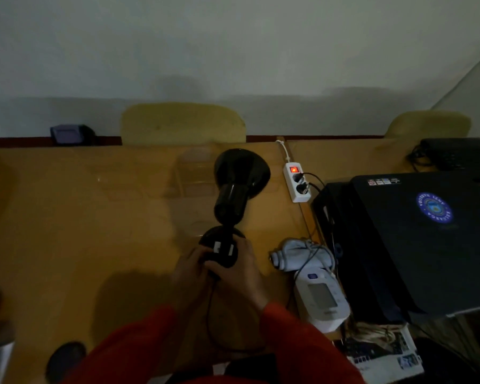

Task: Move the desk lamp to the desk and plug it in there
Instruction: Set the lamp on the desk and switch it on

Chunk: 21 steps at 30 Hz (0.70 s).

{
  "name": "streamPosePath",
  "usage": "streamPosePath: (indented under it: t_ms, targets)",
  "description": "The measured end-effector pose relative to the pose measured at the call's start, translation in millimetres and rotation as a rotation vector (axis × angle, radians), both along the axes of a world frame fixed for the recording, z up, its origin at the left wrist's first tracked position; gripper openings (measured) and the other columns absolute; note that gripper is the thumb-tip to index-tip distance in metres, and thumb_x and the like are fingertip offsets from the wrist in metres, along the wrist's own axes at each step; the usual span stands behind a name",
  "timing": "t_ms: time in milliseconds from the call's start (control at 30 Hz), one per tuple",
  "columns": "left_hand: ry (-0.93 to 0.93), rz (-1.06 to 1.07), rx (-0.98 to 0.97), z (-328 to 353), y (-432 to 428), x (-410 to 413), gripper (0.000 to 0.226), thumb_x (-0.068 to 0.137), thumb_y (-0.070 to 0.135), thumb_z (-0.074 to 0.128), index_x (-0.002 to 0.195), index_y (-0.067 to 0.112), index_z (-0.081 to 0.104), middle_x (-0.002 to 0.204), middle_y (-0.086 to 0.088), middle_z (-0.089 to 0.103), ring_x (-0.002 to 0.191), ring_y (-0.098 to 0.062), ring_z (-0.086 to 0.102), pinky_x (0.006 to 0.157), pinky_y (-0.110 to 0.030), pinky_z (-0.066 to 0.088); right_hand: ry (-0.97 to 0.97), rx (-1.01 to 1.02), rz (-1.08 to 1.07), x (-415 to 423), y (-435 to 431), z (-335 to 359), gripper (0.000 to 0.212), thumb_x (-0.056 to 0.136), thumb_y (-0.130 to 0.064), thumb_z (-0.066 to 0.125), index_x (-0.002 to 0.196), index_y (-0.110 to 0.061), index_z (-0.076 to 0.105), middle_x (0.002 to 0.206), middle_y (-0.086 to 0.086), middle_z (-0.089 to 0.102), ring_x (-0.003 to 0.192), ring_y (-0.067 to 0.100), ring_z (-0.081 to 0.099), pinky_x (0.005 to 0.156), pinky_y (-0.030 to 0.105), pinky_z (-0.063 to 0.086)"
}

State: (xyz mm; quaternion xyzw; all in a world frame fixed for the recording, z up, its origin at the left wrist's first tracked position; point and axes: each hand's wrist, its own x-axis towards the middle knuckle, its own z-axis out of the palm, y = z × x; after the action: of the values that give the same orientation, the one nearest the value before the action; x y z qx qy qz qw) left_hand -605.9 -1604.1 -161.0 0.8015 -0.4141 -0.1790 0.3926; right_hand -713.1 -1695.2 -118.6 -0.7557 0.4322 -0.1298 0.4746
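A black desk lamp (240,180) stands on the wooden desk (81,212), its wide shade pointing away from me and its round base toward me. My left hand (190,268) and my right hand (240,270) both grip the base from either side. The lamp's black cord (209,314) runs from the base down toward my body; its plug is hidden. A white power strip (297,181) with a lit red switch lies to the right of the shade, with two black plugs in its sockets.
A white blood pressure monitor (322,299) with its grey cuff (299,254) lies right of my hands. Black laptops (427,239) are stacked at the right. Two yellow chair backs (183,123) stand behind the desk. A round cable hole (65,358) sits at the near left.
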Motion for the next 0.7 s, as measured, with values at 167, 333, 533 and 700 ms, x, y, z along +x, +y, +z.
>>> streamPosePath:
  t_ms: [167, 333, 533, 700]
  targets:
    - [-0.203, -0.281, 0.228, -29, -29, 24, 0.051, 0.098, 0.023, 0.046, 0.146, 0.019, 0.028, 0.157, -0.008, 0.025, 0.130, -0.032, 0.046, 0.104, -0.046, 0.043, -0.119, -0.103, -0.163, 12, 17, 3, 0.040, 0.091, -0.027, 0.060, 0.127, -0.015, 0.047, 0.115, 0.006, 0.065, 0.103, 0.018, 0.062, 0.082, 0.019, 0.050]
    - [-0.363, -0.327, 0.314, -44, -20, 11, 0.042, 0.100, 0.025, 0.041, 0.142, 0.023, 0.037, 0.159, -0.008, 0.016, 0.140, -0.033, 0.031, 0.102, -0.045, 0.046, -0.058, -0.153, -0.074, -1, 16, 11, 0.037, 0.096, -0.017, 0.049, 0.132, -0.009, 0.041, 0.116, 0.013, 0.062, 0.104, 0.025, 0.060, 0.083, 0.028, 0.050]
    - [-0.409, -0.334, 0.196, -36, -6, -20, 0.068, 0.099, 0.044, 0.016, 0.101, 0.007, 0.072, 0.113, -0.029, 0.066, 0.094, -0.045, 0.068, 0.060, -0.051, 0.061, 0.025, -0.221, 0.009, -39, 14, 16, 0.040, 0.092, -0.011, 0.055, 0.130, -0.004, 0.043, 0.108, 0.018, 0.064, 0.098, 0.028, 0.061, 0.075, 0.021, 0.043]
    - [-0.368, -0.322, 0.142, -34, -1, -49, 0.067, 0.098, 0.049, -0.002, 0.103, 0.014, 0.054, 0.110, -0.025, 0.054, 0.093, -0.042, 0.056, 0.053, -0.048, 0.058, 0.044, -0.207, 0.035, -65, 19, 19, 0.045, 0.090, -0.009, 0.057, 0.132, -0.007, 0.043, 0.114, 0.015, 0.064, 0.104, 0.025, 0.061, 0.082, 0.018, 0.044]
